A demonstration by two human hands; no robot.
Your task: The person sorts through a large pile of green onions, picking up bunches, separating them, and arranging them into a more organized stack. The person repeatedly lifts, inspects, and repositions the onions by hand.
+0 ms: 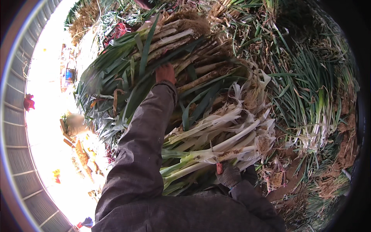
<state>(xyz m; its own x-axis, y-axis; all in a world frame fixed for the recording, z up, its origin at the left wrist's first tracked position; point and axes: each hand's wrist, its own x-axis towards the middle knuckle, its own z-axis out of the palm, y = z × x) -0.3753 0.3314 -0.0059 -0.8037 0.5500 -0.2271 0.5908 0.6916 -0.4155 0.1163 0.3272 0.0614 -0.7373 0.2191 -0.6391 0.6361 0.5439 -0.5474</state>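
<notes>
My bare left hand reaches into a heap of unpeeled leeks with brown, dirty outer skins and long green leaves. Leaves and stalks cover its fingertips, so whether it grips one cannot be seen. Close to my body, my right hand wears a grey knit glove and holds a small knife by its red handle. The thin blade points away from me, over pale leeks with loose, whitish skins. Roots of these leeks point to the right.
Bunches of thinner green onions cover the ground on the right. A small stool-like object stands near my right arm. Tangled red string lies at the far left of the heap. Glare washes out the left side, before a ribbed sheet wall.
</notes>
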